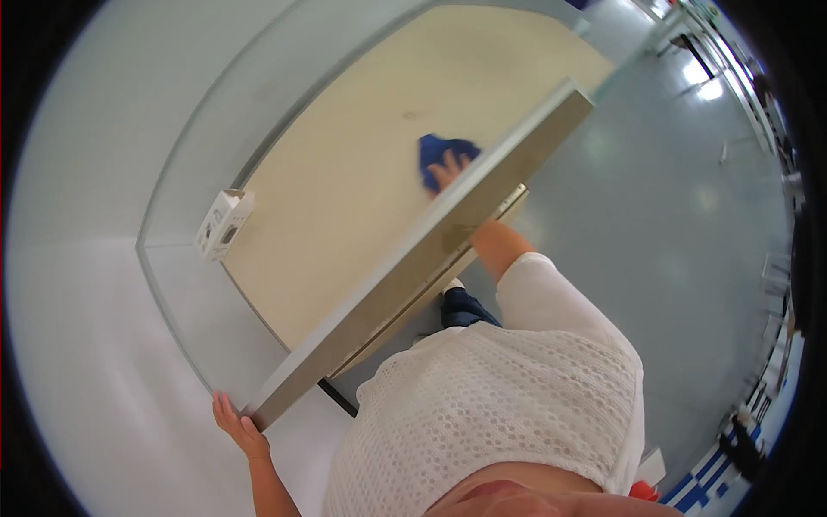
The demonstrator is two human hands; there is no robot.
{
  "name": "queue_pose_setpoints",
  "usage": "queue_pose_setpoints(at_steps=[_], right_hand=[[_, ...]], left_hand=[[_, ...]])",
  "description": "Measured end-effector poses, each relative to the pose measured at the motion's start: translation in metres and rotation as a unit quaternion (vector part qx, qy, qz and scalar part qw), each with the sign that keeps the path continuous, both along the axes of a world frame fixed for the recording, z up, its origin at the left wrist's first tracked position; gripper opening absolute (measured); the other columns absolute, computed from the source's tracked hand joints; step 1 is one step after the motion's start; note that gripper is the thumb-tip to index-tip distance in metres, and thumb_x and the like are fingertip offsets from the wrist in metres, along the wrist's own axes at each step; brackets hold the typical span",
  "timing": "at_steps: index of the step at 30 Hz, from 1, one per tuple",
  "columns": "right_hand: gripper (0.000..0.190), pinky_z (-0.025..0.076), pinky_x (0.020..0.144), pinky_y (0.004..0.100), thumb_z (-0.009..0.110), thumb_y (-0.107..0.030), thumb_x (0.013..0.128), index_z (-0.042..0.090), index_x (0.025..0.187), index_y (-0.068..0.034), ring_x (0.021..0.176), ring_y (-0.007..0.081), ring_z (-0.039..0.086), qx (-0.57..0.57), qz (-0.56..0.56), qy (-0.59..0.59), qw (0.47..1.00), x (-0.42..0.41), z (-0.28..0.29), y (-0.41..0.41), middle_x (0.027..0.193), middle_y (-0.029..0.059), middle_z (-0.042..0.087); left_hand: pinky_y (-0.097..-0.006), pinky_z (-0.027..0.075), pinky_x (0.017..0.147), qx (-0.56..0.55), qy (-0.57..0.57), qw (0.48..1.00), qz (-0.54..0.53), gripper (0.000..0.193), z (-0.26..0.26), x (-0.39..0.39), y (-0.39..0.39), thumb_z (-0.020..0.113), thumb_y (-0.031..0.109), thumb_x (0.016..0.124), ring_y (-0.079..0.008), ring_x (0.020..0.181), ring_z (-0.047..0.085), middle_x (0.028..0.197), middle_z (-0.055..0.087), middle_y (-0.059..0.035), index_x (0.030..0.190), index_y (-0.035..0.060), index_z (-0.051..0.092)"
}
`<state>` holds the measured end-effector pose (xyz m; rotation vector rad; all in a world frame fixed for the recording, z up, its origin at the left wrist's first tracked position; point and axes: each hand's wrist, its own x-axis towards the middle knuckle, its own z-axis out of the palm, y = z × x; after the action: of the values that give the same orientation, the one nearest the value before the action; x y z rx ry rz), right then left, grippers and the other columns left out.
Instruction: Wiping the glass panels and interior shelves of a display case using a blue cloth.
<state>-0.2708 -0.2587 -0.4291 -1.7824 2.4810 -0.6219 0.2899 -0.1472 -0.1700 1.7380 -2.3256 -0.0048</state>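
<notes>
My right hand (450, 169) lies spread on a blue cloth (429, 155), pressing it on a cream board surface (349, 194) behind a long metal-edged bar (413, 249). That forearm passes under the bar, so the wrist is hidden. At the bar's lower left end, my left hand (240, 426) rests against the corner where the bar meets a glass panel (194, 323); its fingers are extended along the edge.
A white printed box (224, 225) stands at the left rim of the cream surface. Grey floor (601, 213) stretches to the right. A dark table leg (337, 397) shows below the bar. Chairs and a distant person (742, 446) are at the far right.
</notes>
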Motion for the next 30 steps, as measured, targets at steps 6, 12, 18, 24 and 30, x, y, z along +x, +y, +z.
queue_pose_setpoints(at_steps=[6, 12, 18, 24, 30], right_hand=[[0.033, 0.031, 0.100, 0.0485, 0.058, -0.024, 0.080, 0.058, 0.112, -0.019, 0.125, 0.0255, 0.037, 0.115, 0.094, 0.011, 0.989, 0.108, -0.026, 0.059, 0.132, 0.0060, 0.047], [0.028, 0.030, 0.099, 0.0540, 0.057, -0.010, 0.080, 0.059, 0.104, -0.024, 0.127, 0.0246, 0.035, 0.088, 0.176, -0.094, 0.976, 0.147, -0.004, 0.116, 0.136, -0.0006, 0.044], [0.026, 0.033, 0.096, 0.0545, 0.053, -0.012, 0.082, 0.060, 0.104, -0.023, 0.123, 0.0248, 0.039, 0.093, 0.120, -0.061, 0.987, 0.157, -0.017, 0.134, 0.133, -0.0006, 0.046], [0.029, 0.039, 0.092, 0.0503, 0.051, -0.011, 0.083, 0.059, 0.107, -0.024, 0.120, 0.0257, 0.042, 0.172, 0.137, -0.084, 0.972, 0.244, 0.007, 0.151, 0.129, -0.0007, 0.049], [0.035, 0.044, 0.093, 0.0401, 0.054, -0.006, 0.080, 0.059, 0.111, -0.023, 0.117, 0.0269, 0.045, 0.210, 0.289, -0.036, 0.933, 0.270, 0.016, 0.168, 0.127, 0.0007, 0.051]], left_hand=[[-0.0463, 0.018, 0.108, -0.006, -0.009, 1.000, -0.020, 0.057, -0.019, 0.002, -0.006, 0.027, 0.041, 0.096, -0.0352, 0.132, 0.025, 0.144, 0.030, -0.0187, 0.135, 0.0006, 0.037], [-0.0464, 0.018, 0.108, -0.007, 0.002, 1.000, -0.026, 0.051, -0.025, 0.002, -0.004, 0.032, 0.033, 0.096, -0.0357, 0.133, 0.024, 0.144, 0.030, -0.0181, 0.136, 0.0022, 0.037], [-0.0414, 0.019, 0.109, -0.024, 0.121, 0.992, -0.027, 0.046, -0.038, -0.001, -0.009, 0.039, 0.021, 0.094, -0.0310, 0.133, 0.027, 0.143, 0.032, -0.0163, 0.136, 0.0022, 0.037], [-0.0396, 0.020, 0.109, -0.015, 0.248, 0.968, 0.036, 0.047, -0.039, -0.012, -0.006, 0.041, 0.021, 0.095, -0.0279, 0.133, 0.028, 0.142, 0.034, -0.0146, 0.137, 0.0011, 0.035], [-0.0378, 0.030, 0.101, -0.002, 0.740, 0.627, 0.245, 0.041, -0.083, -0.001, -0.007, 0.048, 0.029, 0.092, -0.0194, 0.114, 0.042, 0.122, 0.046, -0.0070, 0.125, 0.0058, 0.044]])
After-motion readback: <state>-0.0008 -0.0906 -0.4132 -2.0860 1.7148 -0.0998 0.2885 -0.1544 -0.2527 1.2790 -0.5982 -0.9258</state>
